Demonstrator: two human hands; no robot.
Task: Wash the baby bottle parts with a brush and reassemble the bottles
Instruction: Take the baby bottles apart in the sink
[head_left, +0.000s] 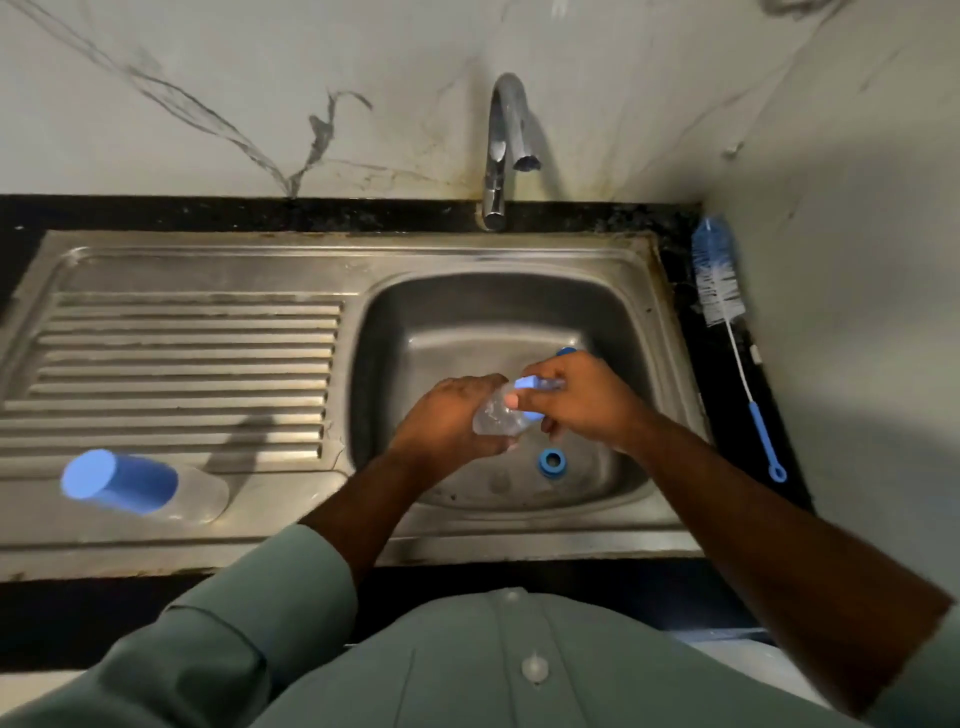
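Over the sink basin (415, 312), lower centre of the frame, the clear bottle (496, 415) — judged light, stiff and slippery — is wrapped by the left hand (447, 421) around its body, while the right hand (576, 400) pinches a blue part (530, 383) at its neck — the surest hold.

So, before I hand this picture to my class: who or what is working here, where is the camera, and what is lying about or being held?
No machine: a person's two bare hands, filmed by a camera worn on the head, looking down at a steel sink. The left hand grips a clear bottle over the basin; the right hand holds a blue part at its mouth. A blue ring lies in the basin. A capped bottle lies on its side on the draining board. A bottle brush rests on the counter at the right. The tap looks off.
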